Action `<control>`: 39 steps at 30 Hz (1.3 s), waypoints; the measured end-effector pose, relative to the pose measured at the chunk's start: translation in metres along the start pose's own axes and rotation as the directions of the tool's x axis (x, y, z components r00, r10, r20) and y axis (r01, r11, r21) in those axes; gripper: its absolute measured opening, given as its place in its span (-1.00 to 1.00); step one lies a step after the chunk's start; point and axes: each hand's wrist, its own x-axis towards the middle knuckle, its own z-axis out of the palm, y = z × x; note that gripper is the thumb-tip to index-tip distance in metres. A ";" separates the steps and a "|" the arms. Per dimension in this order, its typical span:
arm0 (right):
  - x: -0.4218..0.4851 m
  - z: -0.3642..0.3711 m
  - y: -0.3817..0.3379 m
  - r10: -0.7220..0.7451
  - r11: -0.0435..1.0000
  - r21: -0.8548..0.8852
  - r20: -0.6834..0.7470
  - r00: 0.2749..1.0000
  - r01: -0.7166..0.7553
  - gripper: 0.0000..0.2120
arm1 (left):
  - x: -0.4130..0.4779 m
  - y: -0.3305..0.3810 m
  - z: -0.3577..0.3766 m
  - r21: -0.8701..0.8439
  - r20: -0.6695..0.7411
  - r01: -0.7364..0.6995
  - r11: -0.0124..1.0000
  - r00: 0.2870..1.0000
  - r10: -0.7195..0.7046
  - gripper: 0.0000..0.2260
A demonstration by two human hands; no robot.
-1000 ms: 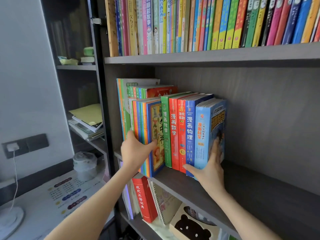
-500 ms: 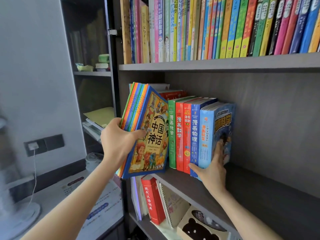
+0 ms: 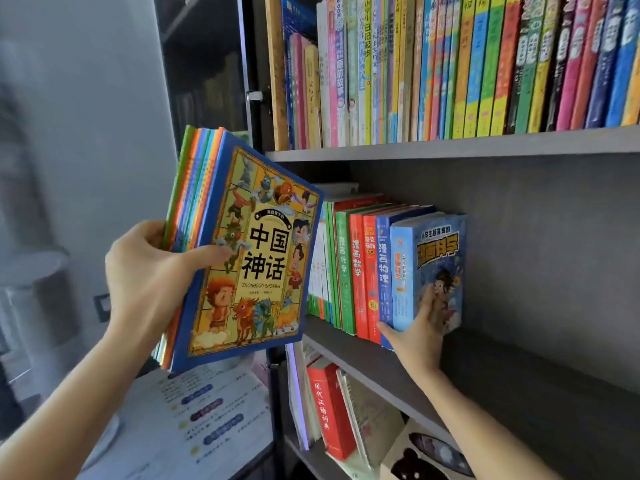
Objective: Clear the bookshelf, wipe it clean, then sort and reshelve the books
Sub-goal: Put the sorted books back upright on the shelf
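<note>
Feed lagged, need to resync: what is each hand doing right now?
Left hand: fingers grip the stack of books.
Right hand: open, flat fingers pressing the light blue book.

Grey middle shelf (image 3: 526,375), row of upright books (image 3: 360,271) at its left, light-blue book (image 3: 440,251) ending the row

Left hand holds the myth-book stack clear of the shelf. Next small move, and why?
Probably lower the stack onto the desk below: the left hand grips it clear of the middle shelf, and the right hand presses the blue book, bracing the standing row upright.
</note>
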 end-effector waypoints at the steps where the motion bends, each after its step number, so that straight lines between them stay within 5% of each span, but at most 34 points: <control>1: 0.000 0.001 -0.001 -0.001 1.000 0.007 -0.001 1.000 0.001 0.18 | 0.002 0.001 -0.006 -0.039 -0.009 0.011 0.999 1.000 -0.011 -0.60; 9: 0.001 -0.044 -0.009 0.058 0.998 -0.044 0.232 0.971 -0.049 0.15 | -0.029 0.007 -0.009 -0.268 0.104 0.150 0.952 0.987 -0.126 -0.71; 12: -0.010 -0.093 -0.040 0.111 0.926 0.336 0.194 0.975 -0.172 -0.13 | -0.050 0.010 0.003 -0.306 0.204 0.165 0.938 0.973 -0.105 -0.68; 14: -0.018 -0.129 -0.057 0.079 0.721 0.606 0.412 0.908 -0.338 -0.12 | -0.067 0.013 0.017 -0.338 0.280 0.193 0.921 0.955 -0.098 -0.63; 17: -0.037 -0.160 -0.061 -0.089 0.747 0.556 0.625 0.775 -0.363 -0.15 | -0.091 0.017 0.050 -0.401 0.368 0.277 0.873 0.922 -0.123 -0.55; 22: -0.029 -0.200 -0.026 0.049 0.677 0.638 0.458 0.888 -0.367 -0.05 | -0.124 0.028 0.123 -0.449 0.475 0.392 0.803 0.866 -0.156 -0.36; 26: -0.006 -0.222 0.000 0.146 0.678 0.650 0.337 0.930 -0.342 -0.48 | -0.140 0.031 0.173 -0.448 0.531 0.368 0.815 0.843 -0.088 -0.50; 30: 0.016 -0.221 0.023 0.110 0.705 0.643 0.316 0.942 -0.298 -0.25 | -0.143 0.021 0.207 -0.399 0.569 0.278 0.874 0.823 -0.003 -0.56; 34: 0.047 -0.200 0.044 0.077 0.732 0.630 0.300 0.951 -0.258 -0.01 | -0.135 0.000 0.230 -0.276 0.576 0.175 0.945 0.817 0.017 -0.56; 39: 0.070 -0.154 0.068 0.096 0.767 0.558 0.388 0.917 -0.317 -0.18 | -0.134 -0.024 0.246 0.084 0.554 0.003 0.996 0.831 -0.049 -0.52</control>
